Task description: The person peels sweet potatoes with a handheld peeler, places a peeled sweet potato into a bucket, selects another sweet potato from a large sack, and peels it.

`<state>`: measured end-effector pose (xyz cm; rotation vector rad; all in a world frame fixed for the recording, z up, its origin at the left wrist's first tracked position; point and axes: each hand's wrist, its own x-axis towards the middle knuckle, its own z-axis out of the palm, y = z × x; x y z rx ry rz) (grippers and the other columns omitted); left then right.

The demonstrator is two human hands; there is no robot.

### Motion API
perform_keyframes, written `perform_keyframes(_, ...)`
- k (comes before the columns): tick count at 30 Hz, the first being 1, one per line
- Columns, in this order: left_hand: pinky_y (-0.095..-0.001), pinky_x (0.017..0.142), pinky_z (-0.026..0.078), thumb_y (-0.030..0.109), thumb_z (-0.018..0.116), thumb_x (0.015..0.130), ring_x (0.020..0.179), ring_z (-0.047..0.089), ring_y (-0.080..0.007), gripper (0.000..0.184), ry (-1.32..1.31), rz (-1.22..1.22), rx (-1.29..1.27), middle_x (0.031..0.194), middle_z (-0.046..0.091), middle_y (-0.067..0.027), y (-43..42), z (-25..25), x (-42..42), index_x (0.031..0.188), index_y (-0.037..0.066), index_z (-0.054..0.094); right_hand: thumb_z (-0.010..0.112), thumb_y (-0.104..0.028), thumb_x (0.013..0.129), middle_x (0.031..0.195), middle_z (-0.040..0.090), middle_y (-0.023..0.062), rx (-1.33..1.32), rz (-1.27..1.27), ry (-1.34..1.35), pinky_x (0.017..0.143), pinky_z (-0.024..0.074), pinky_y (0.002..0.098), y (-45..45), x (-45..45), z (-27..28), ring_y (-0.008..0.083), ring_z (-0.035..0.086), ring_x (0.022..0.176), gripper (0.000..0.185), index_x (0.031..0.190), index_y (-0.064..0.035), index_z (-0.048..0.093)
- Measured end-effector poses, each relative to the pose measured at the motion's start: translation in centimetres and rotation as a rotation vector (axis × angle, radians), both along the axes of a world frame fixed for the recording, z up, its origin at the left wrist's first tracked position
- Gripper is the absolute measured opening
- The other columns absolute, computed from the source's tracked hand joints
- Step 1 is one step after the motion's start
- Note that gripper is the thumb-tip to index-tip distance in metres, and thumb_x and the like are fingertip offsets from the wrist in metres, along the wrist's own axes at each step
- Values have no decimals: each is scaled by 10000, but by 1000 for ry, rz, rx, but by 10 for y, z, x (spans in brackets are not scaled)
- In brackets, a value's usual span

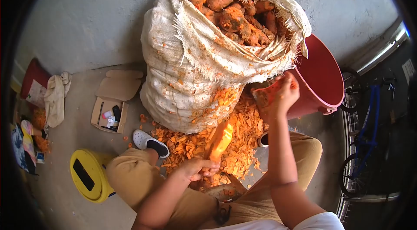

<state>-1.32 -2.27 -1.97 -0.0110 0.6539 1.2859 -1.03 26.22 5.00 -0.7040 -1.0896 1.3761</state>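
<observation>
My left hand [198, 169] is closed around the lower end of a partly peeled sweet potato [223, 139]. Bright orange flesh shows on one side of it, brownish skin on the other. To the right and higher up, my right hand [286, 94] is closed, its fingers stained orange. Beside its fingers is a broad, orange-smeared flat thing [266, 96], perhaps a blade; its exact kind is unclear. Orange peelings [243, 130] lie heaped on the floor between my legs. Before me a white woven sack [186, 87] stands full of unpeeled sweet potatoes [243, 24].
Behind my right hand stands a red bucket [328, 87]. At left are a yellow lidded bucket [93, 186] with a phone [83, 174] on top and an open cardboard box [105, 128] of small items. A blue bicycle [367, 134] is at far right.
</observation>
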Motion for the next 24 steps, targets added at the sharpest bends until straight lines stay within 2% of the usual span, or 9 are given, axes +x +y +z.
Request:
perform_keyframes(4, -207, 478, 377, 128, 535, 781, 459, 372, -21, 91, -39, 51, -22, 636, 436, 26, 9, 3, -6, 800, 48, 495, 497, -212, 847, 591, 536, 53, 45, 277, -77, 335, 357, 210, -45, 9, 27, 81, 457, 431, 198, 845, -15, 519)
perform_keyframes(8, -280, 490, 472, 111, 545, 762, 433, 404, -38, 114, -27, 94, -60, 620, 426, 18, 15, 4, -3, 818, 42, 473, 485, -117, 847, 663, 566, 70, 203, 527, -239, 534, 426, 202, -123, 21, 0, 86, 518, 584, 134, 894, 2, 524)
perform_keyframes(9, -283, 494, 473, 110, 547, 761, 436, 405, -39, 114, -10, 85, -47, 620, 430, 15, 14, 4, -2, 816, 38, 477, 474, -85, 845, 698, 571, 78, 168, 539, -254, 598, 441, 218, -135, 21, -11, 101, 535, 638, 146, 944, 14, 515)
perform_keyframes(10, -287, 498, 474, 109, 548, 760, 439, 407, -39, 115, 6, 76, -33, 619, 434, 12, 12, 3, -1, 815, 34, 481, 485, -130, 847, 641, 559, 79, 229, 463, -224, 454, 407, 196, -135, 17, -15, 101, 518, 517, 170, 906, 28, 508)
perform_keyframes(14, -289, 502, 473, 103, 555, 757, 451, 412, -43, 141, 94, 39, -83, 626, 451, 2, 4, 0, 2, 846, 8, 500, 482, -175, 855, 607, 559, 61, 109, 283, -178, 425, 358, 186, -75, 3, -5, 66, 445, 455, 185, 885, 3, 525)
perform_keyframes(15, -289, 503, 474, 102, 555, 758, 452, 412, -45, 150, 139, 20, -84, 626, 451, 3, 3, 1, 5, 859, 3, 503, 454, -163, 866, 620, 560, 66, 213, 35, -284, 414, 402, 211, -38, -4, -21, 65, 461, 444, 198, 789, 9, 513)
perform_keyframes(20, -301, 513, 476, 94, 556, 763, 452, 406, -55, 174, 263, 60, -89, 627, 454, 3, 7, 2, 2, 890, -15, 511, 477, -163, 855, 595, 556, 44, -7, 220, -190, 382, 360, 193, -44, 6, 11, 58, 449, 429, 168, 810, -9, 525)
perform_keyframes(23, -284, 504, 468, 121, 571, 761, 464, 400, -57, 131, 250, 78, -145, 547, 417, 21, 14, -5, 3, 830, 25, 516, 513, -179, 838, 637, 577, 65, 80, 451, -220, 443, 417, 198, -102, 14, 6, 84, 504, 493, 185, 848, 3, 543)
perform_keyframes(24, -276, 497, 464, 133, 579, 758, 467, 398, -55, 123, 252, 81, -162, 508, 398, 30, 14, -6, 3, 811, 40, 518, 510, -173, 838, 650, 581, 74, 354, 362, -386, 495, 452, 212, -113, 15, -18, 102, 539, 544, 197, 870, 20, 538)
